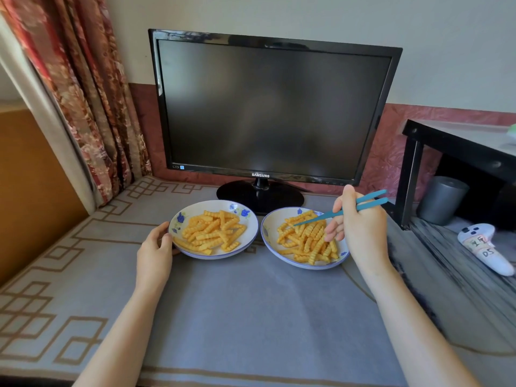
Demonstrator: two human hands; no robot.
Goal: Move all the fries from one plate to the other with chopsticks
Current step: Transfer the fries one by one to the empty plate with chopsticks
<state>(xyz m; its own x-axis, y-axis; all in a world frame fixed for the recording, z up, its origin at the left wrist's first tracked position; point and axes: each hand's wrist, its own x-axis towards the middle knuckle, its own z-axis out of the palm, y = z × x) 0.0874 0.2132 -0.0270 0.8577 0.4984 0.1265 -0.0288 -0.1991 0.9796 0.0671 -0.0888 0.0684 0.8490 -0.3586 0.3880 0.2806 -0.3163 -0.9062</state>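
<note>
Two white plates with blue flowers stand side by side on the grey cloth, each heaped with crinkle-cut fries. My left hand [155, 247] grips the left plate [251, 219] at its left rim. My right hand [360, 227] holds a pair of teal chopsticks [329, 215] over the right plate [268, 236]. The chopstick tips reach down to the fries in the right plate [307, 241], near that pile's upper left. The fries in the left plate [212, 231] lie untouched.
A black monitor [268, 107] on a round stand sits just behind the plates. A curtain [92, 93] hangs at the left. At the right are a black shelf [458, 152], a grey cup [441, 199] under it and a white controller [485, 250].
</note>
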